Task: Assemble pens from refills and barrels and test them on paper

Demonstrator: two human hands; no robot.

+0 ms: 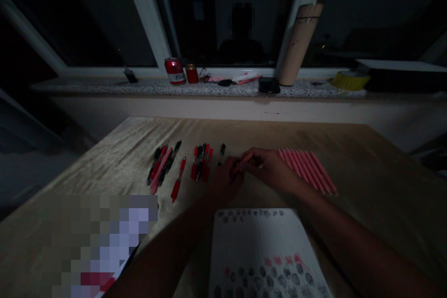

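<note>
Close together above the middle of the table, my left hand (228, 178) and my right hand (267, 164) both have their fingers closed on a pink pen (247, 158), which is partly hidden by the fingers. Just right of my right hand lies a neat row of several pink pens (307, 171). Left of my left hand is a group of red and black pens (201, 160), with a single black pen (222, 151) beside it. A lone red pen (179, 180) lies farther left, next to a looser pile of black, red and pink pens (161, 167).
A lined notebook (258, 237) with black and red marks lies between my forearms on the wooden table (352, 158). On the windowsill stand a red can (175, 72), a small red jar (192, 74), a tall cardboard tube (299, 46) and a yellow tape roll (350, 81).
</note>
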